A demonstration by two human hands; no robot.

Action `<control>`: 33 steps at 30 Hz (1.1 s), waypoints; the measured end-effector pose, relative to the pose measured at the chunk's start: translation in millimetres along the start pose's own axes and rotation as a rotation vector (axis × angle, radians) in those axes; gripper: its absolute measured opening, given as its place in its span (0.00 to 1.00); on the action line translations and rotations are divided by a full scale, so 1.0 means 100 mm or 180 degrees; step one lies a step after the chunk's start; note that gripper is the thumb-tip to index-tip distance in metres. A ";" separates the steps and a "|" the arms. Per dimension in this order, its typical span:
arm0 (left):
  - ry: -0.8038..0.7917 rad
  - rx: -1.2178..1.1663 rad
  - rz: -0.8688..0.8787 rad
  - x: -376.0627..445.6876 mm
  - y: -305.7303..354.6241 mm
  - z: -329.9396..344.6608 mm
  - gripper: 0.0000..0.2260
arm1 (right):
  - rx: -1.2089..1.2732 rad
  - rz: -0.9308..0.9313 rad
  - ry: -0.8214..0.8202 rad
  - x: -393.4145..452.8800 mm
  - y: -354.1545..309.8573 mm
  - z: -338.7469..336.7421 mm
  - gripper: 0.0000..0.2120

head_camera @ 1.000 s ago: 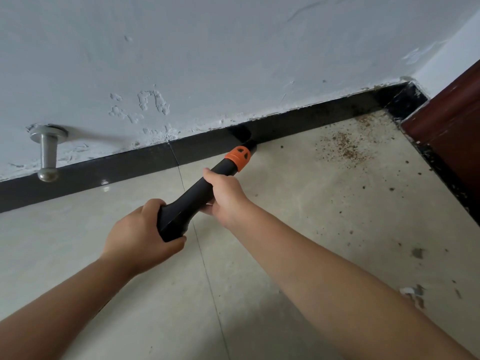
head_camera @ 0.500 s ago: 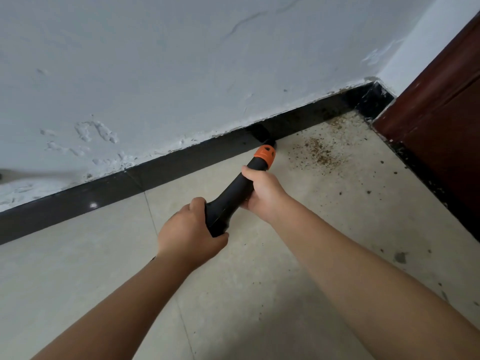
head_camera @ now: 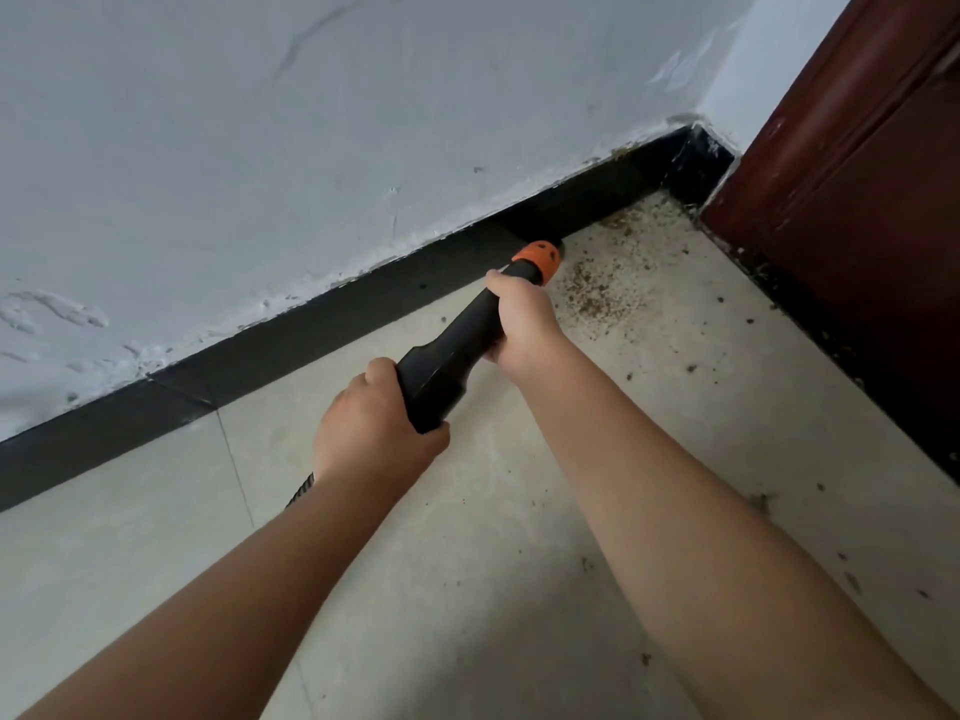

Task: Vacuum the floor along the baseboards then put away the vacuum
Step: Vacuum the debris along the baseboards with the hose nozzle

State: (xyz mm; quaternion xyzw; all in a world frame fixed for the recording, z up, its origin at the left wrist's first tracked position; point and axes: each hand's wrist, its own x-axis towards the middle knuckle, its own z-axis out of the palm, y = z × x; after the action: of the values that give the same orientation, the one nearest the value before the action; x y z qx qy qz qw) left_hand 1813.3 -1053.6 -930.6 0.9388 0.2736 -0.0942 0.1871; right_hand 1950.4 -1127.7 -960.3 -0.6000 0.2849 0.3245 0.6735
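Both hands, left hand (head_camera: pixel 371 431) and right hand (head_camera: pixel 522 317), grip the black plastic vacuum wand (head_camera: pixel 452 350); its orange-collared tip has advanced beyond the right hand toward the brown crumb patch (head_camera: pixel 597 293), so cleaning continues

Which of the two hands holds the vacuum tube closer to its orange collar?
The right hand, gripping the black vacuum tube just below the orange collar. The left hand grips the wider rear end, farther from the baseboard.

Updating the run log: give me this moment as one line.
phase: vacuuming along baseboard | left hand: grips vacuum wand rear | right hand: grips wand near orange collar | debris patch: ahead, uncleared
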 end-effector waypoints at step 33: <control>-0.0583 -0.0140 0.0536 0.73 1.02 0.33 0.21 | -0.0435 -0.0446 0.0699 0.36 -0.63 -0.61 0.26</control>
State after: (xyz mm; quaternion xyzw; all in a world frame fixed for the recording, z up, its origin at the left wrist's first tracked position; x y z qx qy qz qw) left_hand 1927.4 -1111.6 -950.3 0.9415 0.1776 -0.1575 0.2391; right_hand 2022.3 -1189.5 -956.3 -0.6948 0.2916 0.2278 0.6168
